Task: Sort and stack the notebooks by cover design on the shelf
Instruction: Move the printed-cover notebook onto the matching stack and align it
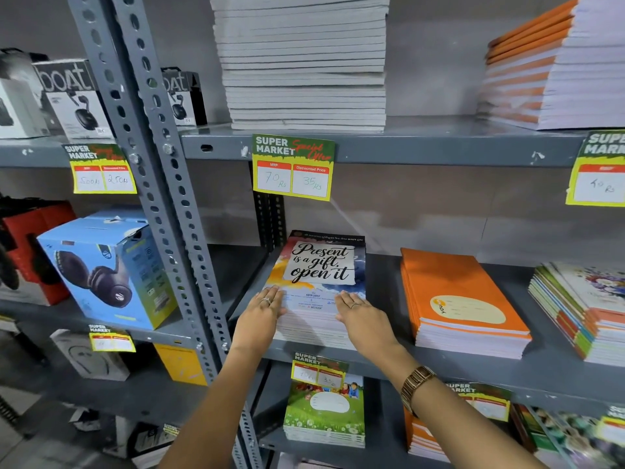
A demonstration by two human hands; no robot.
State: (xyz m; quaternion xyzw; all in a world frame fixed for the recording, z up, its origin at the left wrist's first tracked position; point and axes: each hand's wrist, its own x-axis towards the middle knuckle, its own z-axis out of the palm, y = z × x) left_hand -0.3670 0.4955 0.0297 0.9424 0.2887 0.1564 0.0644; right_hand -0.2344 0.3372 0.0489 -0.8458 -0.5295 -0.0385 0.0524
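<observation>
nearest the camera, two bare forearms reach up and forward, the right one wearing a brown-banded wristwatch (pixel 416 384). below them, on the lower shelf, sits a short pile of green meadow notebooks (pixel 324 412).

the left hand (pixel 262 314) lies flat on the near left corner of the "present is a gift" stack (pixel 321 289), its fingers (pixel 270 296) extended and held close together, palm down, pinching nothing. the right hand (pixel 363 319) mirrors it on the near right corner, fingers (pixel 348 299) likewise straight and lightly fanned, resting on the cover rather than gripping. the stack sits on the middle shelf (pixel 389 362), left bay, square to the front edge.

handling, as a judgement: a pile of thin paper notebooks is heavy as a whole yet floppy per copy, and the glossy covers look likely to slide over one another (so a push from the top alone may shear the pile). the safer hold seems to be the two side edges, low, squeezing inward.

just right, apart from it, lies the orange notebook stack (pixel 463 302), then a mixed-colour stack (pixel 581 309) at the frame's edge. farther up, a price tag (pixel 293 167) hangs from the upper shelf, with a tall grey-edged pile (pixel 302 62) above.
</observation>
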